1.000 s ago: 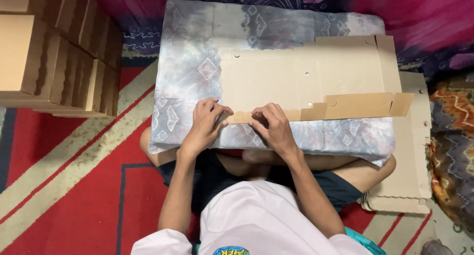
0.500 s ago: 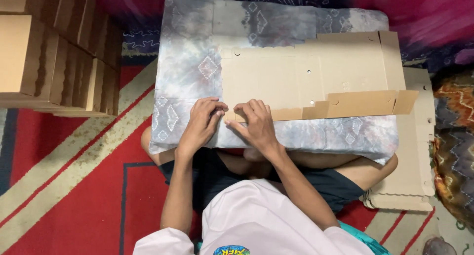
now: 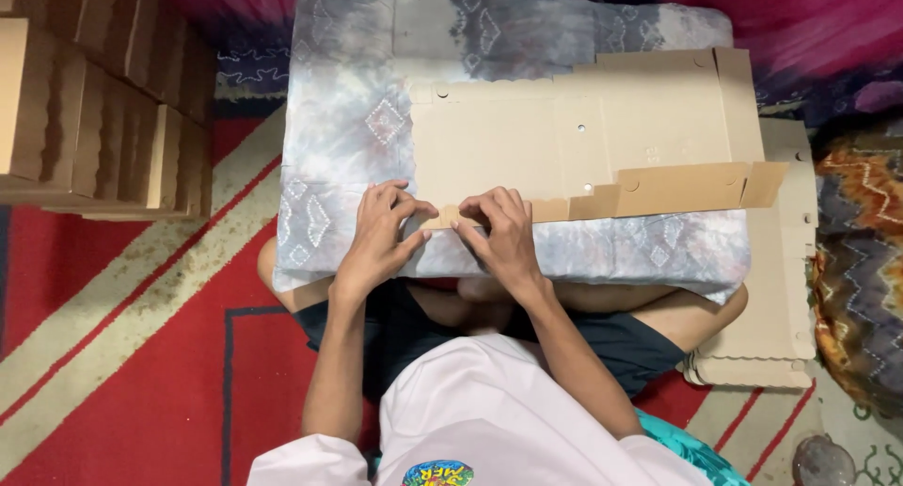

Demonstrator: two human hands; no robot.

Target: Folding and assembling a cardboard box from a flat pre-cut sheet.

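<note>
Cardboard blank [image 3: 574, 143], flat die-cut sheet, lying on grey-white patterned cushion [image 3: 348, 119] across the lap, centre to right of frame. Long axis running left-right, far edge scalloped, near-edge flap [image 3: 658, 190] already folded up along right half. Near-left corner of blank sitting directly under both hands, centre of frame, w/ rest of sheet stretching away to the right and up-frame. Left hand [image 3: 376, 241] at the very end of the strip, fingers curled, thumb and fingertips pinching the small corner tab [image 3: 442, 216]; narrow grip, closed on cardboard edge. Right hand [image 3: 503, 237] just beside it, touching or nearly touching the left at the fingertips, fingers bent down over the same near-edge strip, pressing/pinching; also narrow, closed on the flap. Both about equally near the corner, left slightly more on the end, right nearer the unfolded run of strip toward frame right. Forearms coming up from bottom centre, converging in a V, wrists roughly level, knuckles raised, palms down. Exact fold state under the fingers hidden, can't tell. Crossed legs in dark shorts under cushion, white shirt at bottom edge. Stack of flat blanks [image 3: 781, 260] at right edge, partly under cushion; assembled brown boxes [image 3: 85, 100] stacked upper left. Red rug w/ pale stripes [image 3: 141, 307] lower left, pink-purple fabric [image 3: 800, 25] across the top.
</note>
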